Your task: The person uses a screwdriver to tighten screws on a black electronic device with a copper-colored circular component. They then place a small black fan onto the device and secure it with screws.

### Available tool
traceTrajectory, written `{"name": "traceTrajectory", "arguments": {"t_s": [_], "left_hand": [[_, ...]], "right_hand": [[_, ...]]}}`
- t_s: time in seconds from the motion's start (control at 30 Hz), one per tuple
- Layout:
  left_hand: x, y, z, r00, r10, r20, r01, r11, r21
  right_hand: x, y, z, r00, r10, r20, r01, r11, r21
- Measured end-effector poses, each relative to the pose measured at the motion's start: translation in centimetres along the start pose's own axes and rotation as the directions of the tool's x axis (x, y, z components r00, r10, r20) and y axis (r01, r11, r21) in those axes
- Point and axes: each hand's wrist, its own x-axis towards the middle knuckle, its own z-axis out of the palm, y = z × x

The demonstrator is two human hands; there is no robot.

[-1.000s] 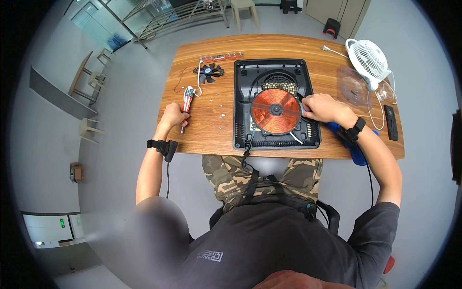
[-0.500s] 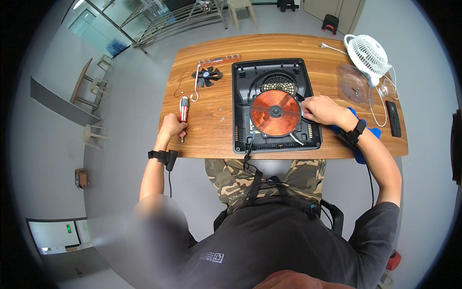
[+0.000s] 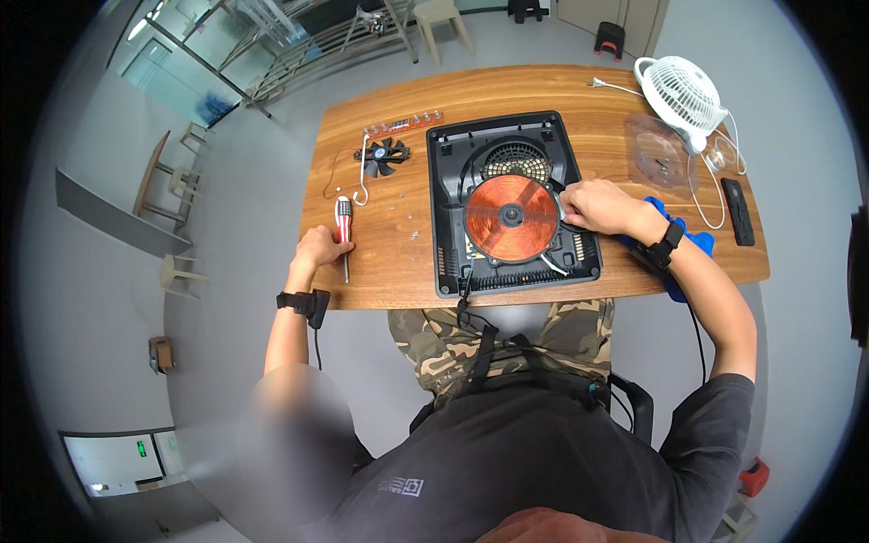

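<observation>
At the table's left side, my left hand (image 3: pixel 320 246) has its fingers closed at the lower end of the red-and-white handle of a screwdriver (image 3: pixel 344 220), whose shaft points toward me. My right hand (image 3: pixel 599 206) is closed at the right edge of a round copper coil (image 3: pixel 511 210); what its fingertips pinch there is hidden. The coil sits in the open black housing (image 3: pixel 444 185) of what looks like an induction cooker, below a round vent grille (image 3: pixel 517 163). A white lead (image 3: pixel 554 264) sticks out at the coil's lower right.
Left of the housing lie a black fan (image 3: pixel 383 157), a strip with bits (image 3: pixel 405 124), a white hooked cable (image 3: pixel 362 172) and loose screws (image 3: pixel 415 235). On the right are a white desk fan (image 3: pixel 681 95), a clear tray (image 3: pixel 658 149), a blue object (image 3: pixel 699 240) and a black bar (image 3: pixel 738 211).
The view has shifted slightly. My left fingers now sit higher on the screwdriver, so more of its shaft shows. My right hand stays at the coil's edge.
</observation>
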Motion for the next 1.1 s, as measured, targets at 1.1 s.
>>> {"name": "traceTrajectory", "arguments": {"t_s": [1.1], "left_hand": [[14.9,11.5,-5.0,0.815,0.567,-0.119,-0.484,0.779,0.399]], "right_hand": [[-0.2,0.4,0.5,0.999,0.035,-0.015,-0.034,0.999,0.039]]}}
